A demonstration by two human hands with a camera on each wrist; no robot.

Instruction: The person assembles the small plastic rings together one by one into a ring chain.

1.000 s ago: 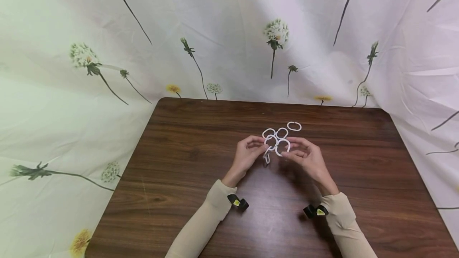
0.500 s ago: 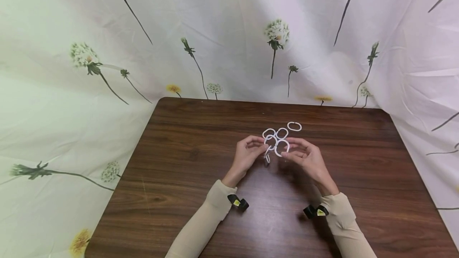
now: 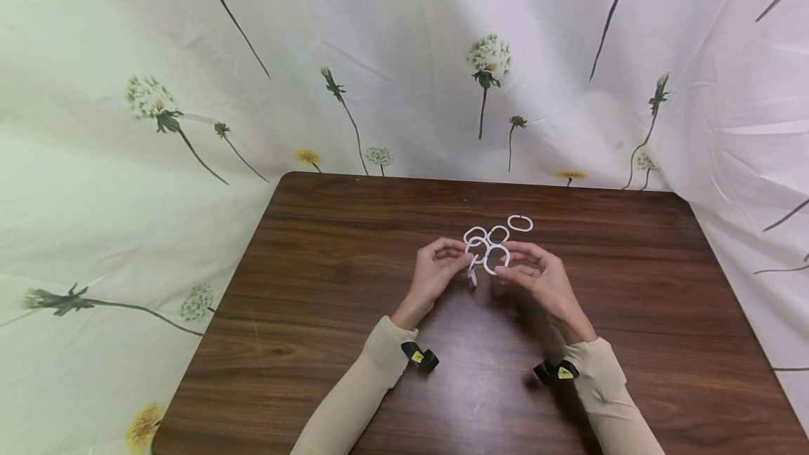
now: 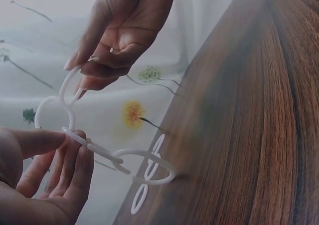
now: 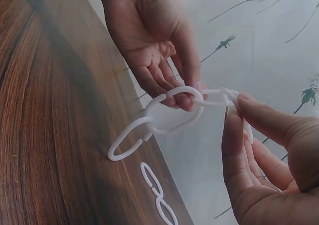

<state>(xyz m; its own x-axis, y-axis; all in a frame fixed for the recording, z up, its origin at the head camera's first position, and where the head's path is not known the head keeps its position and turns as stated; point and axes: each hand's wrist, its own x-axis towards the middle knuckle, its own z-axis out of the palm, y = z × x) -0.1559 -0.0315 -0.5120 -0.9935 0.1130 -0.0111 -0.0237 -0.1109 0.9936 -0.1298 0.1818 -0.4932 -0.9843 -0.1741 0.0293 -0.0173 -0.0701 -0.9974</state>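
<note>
Left hand (image 3: 436,271) pinches a white plastic ring (image 3: 476,249) between thumb and fingers, held just above the wooden table (image 3: 329,279); in the left wrist view that ring (image 4: 55,110) is linked into a short chain that hangs down to the tabletop. Right hand (image 3: 537,276) pinches the adjoining ring (image 3: 497,259) at its edge, fingers curled round it (right wrist view shows the two rings crossing between the hands, the split end at the right fingertips (image 5: 234,110)). Judging by this: a few rings are already chained, this join is in progress, can't tell if it has snapped closed. Left to do: two rings (image 3: 487,234) lie on the table just behind the hands (linked to the chain or loose, can't tell), plus one loose oval ring (image 3: 520,222) farther back and right, apart from the rest. Room: work sits right of centre, well away from every table edge; bare wood on both sides and toward the body. Floral curtain (image 3: 189,90) drapes round the back and both sides, touching the table edges there.
</note>
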